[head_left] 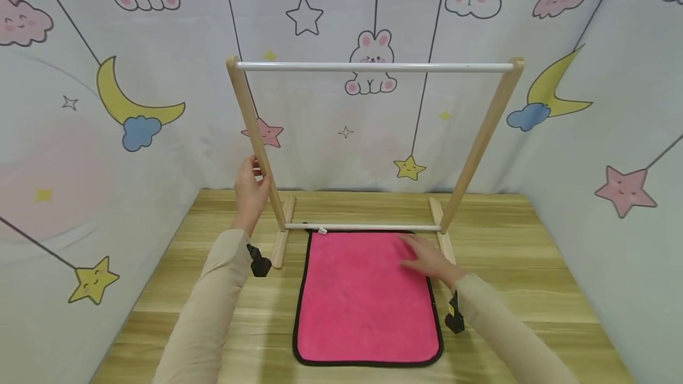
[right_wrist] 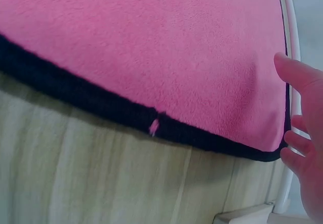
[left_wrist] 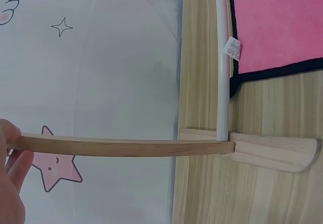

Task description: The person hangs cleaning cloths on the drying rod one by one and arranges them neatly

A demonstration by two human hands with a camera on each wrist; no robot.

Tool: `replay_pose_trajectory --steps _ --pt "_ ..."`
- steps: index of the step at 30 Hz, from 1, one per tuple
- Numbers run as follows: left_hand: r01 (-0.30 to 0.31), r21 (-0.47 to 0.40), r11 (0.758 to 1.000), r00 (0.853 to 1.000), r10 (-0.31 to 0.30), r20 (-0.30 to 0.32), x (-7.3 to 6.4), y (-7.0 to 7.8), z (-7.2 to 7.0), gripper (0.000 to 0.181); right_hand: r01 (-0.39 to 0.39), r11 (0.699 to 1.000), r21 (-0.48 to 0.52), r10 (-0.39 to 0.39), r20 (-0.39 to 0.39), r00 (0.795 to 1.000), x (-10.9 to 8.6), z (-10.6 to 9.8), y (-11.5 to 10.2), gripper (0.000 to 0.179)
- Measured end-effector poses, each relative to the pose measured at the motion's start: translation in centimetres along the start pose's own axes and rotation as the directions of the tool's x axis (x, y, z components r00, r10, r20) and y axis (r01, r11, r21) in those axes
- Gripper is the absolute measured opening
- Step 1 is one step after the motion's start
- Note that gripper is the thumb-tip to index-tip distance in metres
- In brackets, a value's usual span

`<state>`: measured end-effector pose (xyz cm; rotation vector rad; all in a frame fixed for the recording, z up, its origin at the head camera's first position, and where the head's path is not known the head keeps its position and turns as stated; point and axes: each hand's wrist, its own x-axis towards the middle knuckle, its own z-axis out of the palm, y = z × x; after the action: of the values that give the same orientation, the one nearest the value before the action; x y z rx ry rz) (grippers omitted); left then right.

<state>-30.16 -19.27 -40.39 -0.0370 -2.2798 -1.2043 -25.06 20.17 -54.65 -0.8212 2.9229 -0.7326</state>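
Note:
A wooden rack with white crossbars (head_left: 373,67) stands upright at the back of the table. My left hand (head_left: 251,191) grips its left post (left_wrist: 126,147) partway up, with thumb and fingers around the wood. A pink towel with black edging (head_left: 368,307) lies flat in front of the rack, its far edge by the lower white bar (head_left: 363,227). Over the towel's far right corner, my right hand (head_left: 429,259) has its fingers spread and holds nothing. Whether those fingers touch the cloth, I cannot tell. A small white label (left_wrist: 232,48) shows at the towel's far left edge.
The rack's feet (head_left: 283,248) rest on the wood-grain table (head_left: 187,313) on both sides of the towel. A white cloth printed with cartoon stars, moons and rabbits (head_left: 320,159) encloses the table at the back and sides.

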Motion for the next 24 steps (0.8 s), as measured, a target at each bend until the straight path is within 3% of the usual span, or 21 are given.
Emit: replay_pose_trajectory --steps 14,24 --pt "-0.004 0.003 1.000 1.000 0.004 -0.002 -0.1 -0.1 0.3 0.040 0.008 0.999 0.040 -0.005 -0.080 0.997 1.3 1.9 0.5 0.053" --pt "-0.015 0.006 1.000 1.000 0.015 -0.022 0.0 -0.4 0.2 0.041 -0.071 0.986 0.149 0.076 -0.026 0.997 1.1 2.3 -1.0 0.056"
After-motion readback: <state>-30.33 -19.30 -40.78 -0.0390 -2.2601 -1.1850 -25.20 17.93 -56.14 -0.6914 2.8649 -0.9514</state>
